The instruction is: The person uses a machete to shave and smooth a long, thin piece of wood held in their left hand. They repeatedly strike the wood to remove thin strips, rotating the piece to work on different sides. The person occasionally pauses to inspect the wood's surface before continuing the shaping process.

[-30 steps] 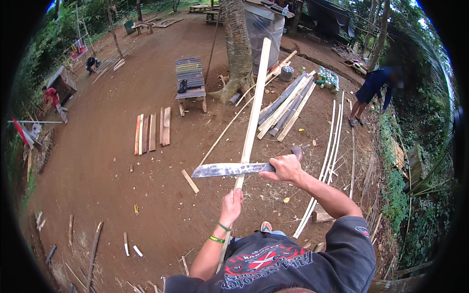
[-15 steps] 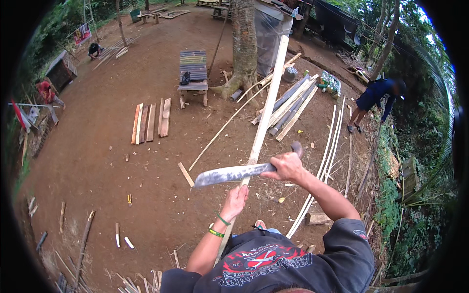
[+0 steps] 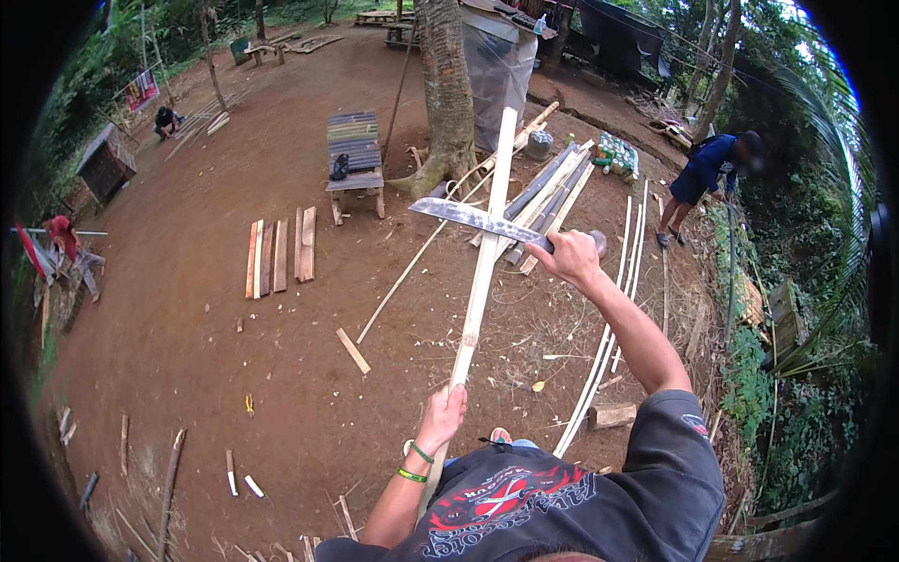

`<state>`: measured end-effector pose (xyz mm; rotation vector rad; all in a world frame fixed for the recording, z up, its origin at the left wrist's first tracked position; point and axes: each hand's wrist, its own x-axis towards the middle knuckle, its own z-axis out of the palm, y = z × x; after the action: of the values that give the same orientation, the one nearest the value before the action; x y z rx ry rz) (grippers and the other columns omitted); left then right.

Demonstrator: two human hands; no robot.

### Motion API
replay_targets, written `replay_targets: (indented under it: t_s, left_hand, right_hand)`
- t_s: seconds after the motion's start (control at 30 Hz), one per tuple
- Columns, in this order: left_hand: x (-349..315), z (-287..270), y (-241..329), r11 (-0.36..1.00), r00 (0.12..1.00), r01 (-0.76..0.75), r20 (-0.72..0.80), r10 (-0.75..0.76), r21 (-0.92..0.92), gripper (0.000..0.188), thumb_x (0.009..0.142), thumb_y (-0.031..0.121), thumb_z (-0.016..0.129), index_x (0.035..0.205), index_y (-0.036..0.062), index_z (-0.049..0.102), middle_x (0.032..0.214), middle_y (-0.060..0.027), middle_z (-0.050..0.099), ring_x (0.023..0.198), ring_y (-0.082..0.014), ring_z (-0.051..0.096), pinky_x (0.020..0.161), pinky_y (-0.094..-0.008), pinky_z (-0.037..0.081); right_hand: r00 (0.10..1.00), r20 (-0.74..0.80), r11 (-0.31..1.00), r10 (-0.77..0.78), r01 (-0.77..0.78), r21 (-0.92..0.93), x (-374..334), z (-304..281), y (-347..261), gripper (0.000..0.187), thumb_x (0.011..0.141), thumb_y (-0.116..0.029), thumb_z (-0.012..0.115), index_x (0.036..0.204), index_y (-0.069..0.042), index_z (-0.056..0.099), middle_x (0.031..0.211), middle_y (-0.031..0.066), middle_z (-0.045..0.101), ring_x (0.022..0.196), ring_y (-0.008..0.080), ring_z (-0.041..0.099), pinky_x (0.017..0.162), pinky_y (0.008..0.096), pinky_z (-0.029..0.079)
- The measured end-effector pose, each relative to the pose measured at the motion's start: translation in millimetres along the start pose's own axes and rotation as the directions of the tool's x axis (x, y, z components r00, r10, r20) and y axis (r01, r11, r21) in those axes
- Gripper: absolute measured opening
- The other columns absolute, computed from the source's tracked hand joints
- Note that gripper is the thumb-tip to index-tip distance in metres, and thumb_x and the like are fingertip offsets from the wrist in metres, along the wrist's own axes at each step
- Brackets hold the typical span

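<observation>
our hands are well apart, each with its own grip; the left hand point(image 3: 440, 417) is clamped round a long pale strip point(image 3: 475, 314), and the right hand point(image 3: 573, 258) is wrapped about the handle of a machete point(image 3: 510, 229); the strip comes up between our left forearm point(image 3: 395, 506) and our dark shirt point(image 3: 609, 468), then slants away in front of us, with the blade crossing its upper part; we cannot tell whether the edge bites or merely passes over the surface; to work this cleanly, we judge that we should brace the strip firmly, lay the blade at a shallow angle and make light, even strokes; we would do best to end each stroke well short of the left hand, since it sits lower on the same strip; around us, a pile of poles and slats point(image 3: 552, 197) lies beyond the strip, near a tree point(image 3: 447, 94); boards point(image 3: 265, 258) lie in a row to the left, with a slatted counter point(image 3: 354, 139) past them bearing a dark object point(image 3: 340, 166); thin pale lengths point(image 3: 581, 410) lie to our right beside a wooden block point(image 3: 613, 417), and could trip us; a co-worker in blue point(image 3: 712, 169) bends farther off, well apart from the blade; between blade and left hand, we see nothing blocking the strip.
</observation>
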<state>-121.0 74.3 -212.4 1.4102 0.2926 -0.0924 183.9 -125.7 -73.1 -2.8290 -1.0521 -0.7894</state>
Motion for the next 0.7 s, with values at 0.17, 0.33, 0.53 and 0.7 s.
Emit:
replay_targets:
  t_s: [0.17, 0.33, 0.53, 0.7]
  left_hand:
    - [-3, -13, -15, 1.000, 1.000, 0.013, 0.003, -0.013, 0.019, 0.039, 0.105, 0.039, 0.045, 0.080, 0.0090, 0.050, 0.064, 0.0057, 0.046, 0.051, -0.0033, 0.042, 0.044, -0.0216, 0.035]
    - [-33, 0, -38, 0.996, 0.996, 0.080, 0.035, -0.079, -0.037, 0.038, 0.105, 0.037, 0.046, 0.081, 0.0077, 0.050, 0.064, 0.0050, 0.045, 0.053, -0.0045, 0.043, 0.045, -0.0224, 0.036]
    - [-29, -2, -51, 0.992, 0.992, 0.125, 0.001, -0.125, -0.025, 0.036, 0.105, 0.034, 0.047, 0.081, 0.0073, 0.051, 0.063, 0.0054, 0.044, 0.052, -0.0044, 0.042, 0.045, -0.0223, 0.035]
    - [-35, 8, -43, 0.990, 0.990, 0.136, -0.040, -0.135, 0.020, 0.036, 0.105, 0.034, 0.047, 0.080, 0.0077, 0.051, 0.063, 0.0057, 0.045, 0.052, -0.0034, 0.042, 0.045, -0.0219, 0.034]
  right_hand:
    - [0.945, 0.286, 0.965, -0.157, 0.085, 0.249, -38, -5, -50, 0.067, 0.092, -0.070, 0.046, 0.062, -0.011, 0.058, 0.046, -0.0021, 0.044, 0.036, 0.0092, 0.036, 0.035, 0.0321, 0.037]
    - [0.944, 0.309, 0.980, 0.115, -0.159, 0.119, 21, -19, 6, 0.068, 0.092, -0.070, 0.046, 0.061, -0.011, 0.058, 0.046, -0.0038, 0.044, 0.036, 0.0076, 0.034, 0.036, 0.0279, 0.034]
    - [0.947, 0.166, 0.937, 0.275, -0.303, 0.175, 36, -17, 49, 0.066, 0.094, -0.066, 0.046, 0.069, -0.009, 0.069, 0.049, 0.0026, 0.053, 0.042, 0.0129, 0.050, 0.047, 0.0361, 0.048]
    - [0.919, 0.247, 0.951, -0.307, 0.284, 0.126, 3, -10, 36, 0.069, 0.091, -0.072, 0.046, 0.061, -0.012, 0.059, 0.048, 0.0016, 0.052, 0.040, 0.0134, 0.050, 0.041, 0.0352, 0.044]
